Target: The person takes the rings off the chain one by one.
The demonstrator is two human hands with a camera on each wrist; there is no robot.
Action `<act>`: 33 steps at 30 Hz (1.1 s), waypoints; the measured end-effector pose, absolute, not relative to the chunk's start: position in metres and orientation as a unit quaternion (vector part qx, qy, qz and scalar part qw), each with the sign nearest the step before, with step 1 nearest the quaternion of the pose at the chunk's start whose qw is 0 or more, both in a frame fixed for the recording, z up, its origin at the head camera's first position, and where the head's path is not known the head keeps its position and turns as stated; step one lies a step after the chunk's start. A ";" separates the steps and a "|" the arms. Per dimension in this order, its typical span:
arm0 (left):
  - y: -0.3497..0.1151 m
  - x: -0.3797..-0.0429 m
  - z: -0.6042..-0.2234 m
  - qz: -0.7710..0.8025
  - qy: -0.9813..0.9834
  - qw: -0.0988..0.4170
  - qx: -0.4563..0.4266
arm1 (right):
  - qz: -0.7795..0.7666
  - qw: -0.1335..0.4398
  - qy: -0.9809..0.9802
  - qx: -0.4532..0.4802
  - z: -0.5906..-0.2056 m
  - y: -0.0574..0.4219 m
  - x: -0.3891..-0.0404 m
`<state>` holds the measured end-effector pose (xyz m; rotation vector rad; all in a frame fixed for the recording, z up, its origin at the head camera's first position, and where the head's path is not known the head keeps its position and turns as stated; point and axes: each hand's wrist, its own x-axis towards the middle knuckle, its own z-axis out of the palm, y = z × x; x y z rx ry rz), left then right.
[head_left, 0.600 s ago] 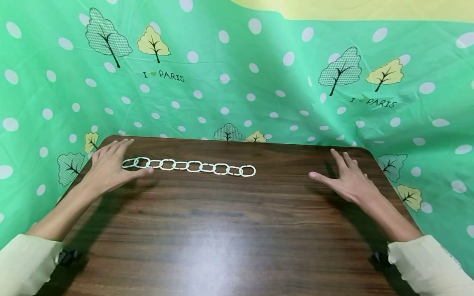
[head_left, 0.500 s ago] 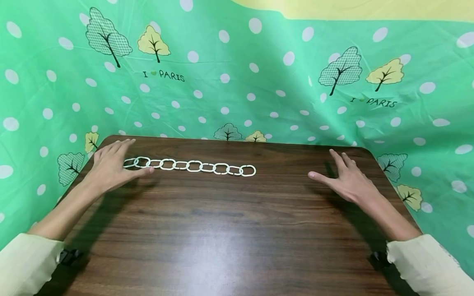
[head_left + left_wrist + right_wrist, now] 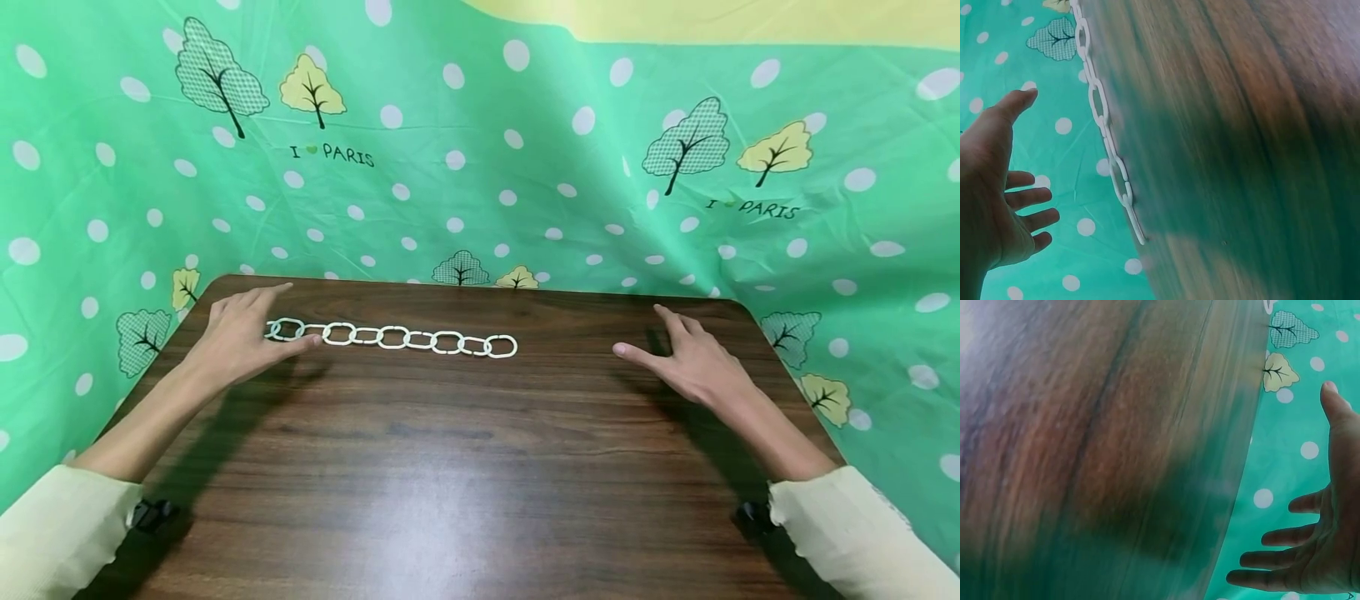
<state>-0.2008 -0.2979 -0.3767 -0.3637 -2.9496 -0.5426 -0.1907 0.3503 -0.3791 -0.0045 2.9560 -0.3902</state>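
The left hand [image 3: 243, 333] has its thumb spread wide from its fingers, which lie straight and fairly close together, with slight gaps between them in the left wrist view. The right hand [image 3: 693, 358] holds its thumb well out too, its fingers straight and a little fanned. Between each thumb and its fingers the gap holds nothing pinched. Nearest the left fingers is the white chain [image 3: 393, 347]: seen from the head, its left end passes behind that hand, the thumb tip overlaps a link, and the rest runs out in a nearly straight line towards the right thumb, ending well short of it. Under the fingers of both hands is the brown table [image 3: 480, 433], its far edge just beyond the fingertips. Past that hangs a green cloth [image 3: 480, 192] with white dots and printed trees. Back from the fingers, pale sleeves [image 3: 847, 517] cover the forearms
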 end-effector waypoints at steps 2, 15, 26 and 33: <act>-0.295 -0.202 -0.376 -0.182 -0.974 0.059 -0.124 | -0.130 0.077 0.988 -0.004 -0.380 0.348 -0.191; -0.280 -0.207 -0.374 -0.182 -0.974 0.035 -0.133 | -0.135 0.078 0.988 -0.018 -0.385 0.336 -0.193; -0.268 -0.210 -0.371 -0.190 -0.971 0.030 -0.142 | -0.154 0.080 0.985 -0.019 -0.387 0.325 -0.192; -0.258 -0.212 -0.371 -0.201 -0.969 0.015 -0.144 | -0.166 0.087 0.982 -0.018 -0.390 0.320 -0.190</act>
